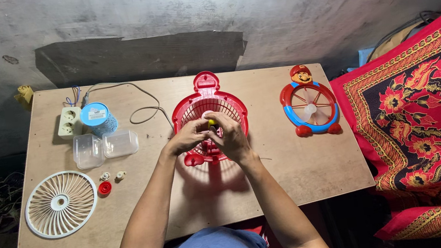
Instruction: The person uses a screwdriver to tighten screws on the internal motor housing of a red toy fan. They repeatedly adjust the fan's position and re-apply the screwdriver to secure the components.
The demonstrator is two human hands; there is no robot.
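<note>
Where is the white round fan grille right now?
In the head view, the white fan grille lies flat at the table's near left corner, left of a small red cap and below the clear plastic containers.

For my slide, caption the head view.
Both hands work a small yellow part at the red fan housing on a wooden table.

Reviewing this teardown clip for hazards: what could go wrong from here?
1. Both hands, left hand and right hand, pinch a small yellow piece over the red fan housing; it might slip into the grille.
2. The red cap and two small white parts lie loose and could roll off the wooden table.
3. The grey cable could snag.
</note>
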